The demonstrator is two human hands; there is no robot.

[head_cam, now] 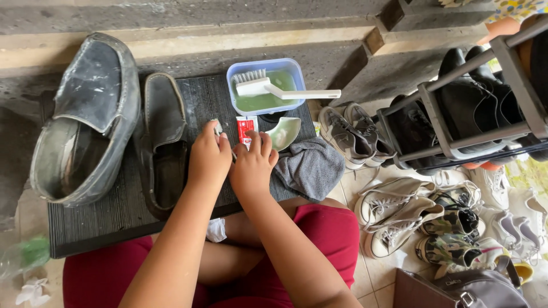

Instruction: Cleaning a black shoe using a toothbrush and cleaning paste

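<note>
The left hand (208, 157) and the right hand (251, 165) met over a dark ribbed rubber mat (108, 219) laid on the floor, both closed around a small red-and-white squeeze tube (246, 128); the right hand's fingers pinched the tube's body from above, while the left hand's fingertips gripped something small and pale at its near end, though I could not tell whether that was a cap or a brush head. The tube lay directly between the two hands, its far end poking out toward a blue rectangular plastic tub of greenish water (266, 85), across which a white long-handled scrubbing brush (274, 88) rested, likely so that its bristles stayed wet and within reach. A worn black leather loafer (162, 134) sat on the mat just left of the hands, with its larger-looking partner (85, 120) propped beside it. A crumpled grey cloth (311, 165) lay just right of the right hand, near a pale green curved dish (285, 132). White canvas sneakers (394, 214) and a metal shoe rack (456, 114) stood further right.
</note>
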